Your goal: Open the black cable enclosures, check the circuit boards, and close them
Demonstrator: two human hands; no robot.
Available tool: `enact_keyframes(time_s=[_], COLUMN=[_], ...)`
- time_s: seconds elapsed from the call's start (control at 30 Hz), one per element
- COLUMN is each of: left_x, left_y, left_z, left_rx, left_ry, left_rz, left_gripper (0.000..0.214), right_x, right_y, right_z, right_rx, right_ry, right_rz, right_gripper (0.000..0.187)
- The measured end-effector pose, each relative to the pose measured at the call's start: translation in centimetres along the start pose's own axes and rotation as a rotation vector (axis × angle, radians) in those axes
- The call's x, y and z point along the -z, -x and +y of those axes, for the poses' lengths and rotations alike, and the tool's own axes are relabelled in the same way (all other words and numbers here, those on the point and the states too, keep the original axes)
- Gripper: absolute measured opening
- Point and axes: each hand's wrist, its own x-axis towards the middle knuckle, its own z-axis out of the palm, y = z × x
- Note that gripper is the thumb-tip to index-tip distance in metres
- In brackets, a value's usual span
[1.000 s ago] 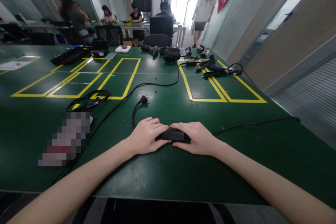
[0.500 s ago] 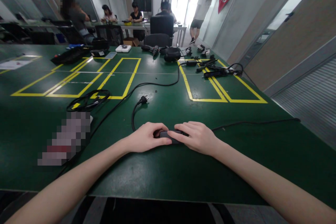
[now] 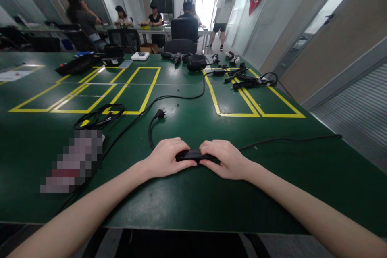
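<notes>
A black power adapter (image 3: 194, 155) lies low over the green table (image 3: 169, 205), held at both ends. Around its left end are the thumb and fingers of my left hand (image 3: 167, 157). My right hand (image 3: 226, 159) grips the opposite end the same way, covering part of it. From behind my left hand a short black cord curves up to a two-pin plug (image 3: 160, 113) on the table. Another thin cable (image 3: 284, 140) runs from behind my right hand toward the right table edge.
On the left lie a coiled black cable (image 3: 99, 116) and a blurred-out flat object (image 3: 74, 161). Yellow tape (image 3: 149, 88) marks rectangles. Toward the back are a drill (image 3: 176, 58), a black case (image 3: 196, 62), a bundle of cables (image 3: 242, 80) and a black tray (image 3: 77, 63). People sit and stand beyond.
My right thumb and fingers have shifted from over the adapter's middle to its right end, baring more of its top. A person in the background has moved left, and the view has shifted slightly.
</notes>
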Motion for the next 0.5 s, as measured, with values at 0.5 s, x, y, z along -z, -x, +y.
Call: enact_keyframes(time_s=[0.5], left_x=[0.4], left_y=[0.0], left_z=[-0.8], left_rx=[-0.137], left_ry=[-0.162], left_rz=[0.248], left_gripper=[0.045], right_x=[1.1], right_y=[0.9], right_z=[2.4], right_rx=[-0.160], right_ry=[-0.089], right_rz=[0.059], right_gripper=[0.048])
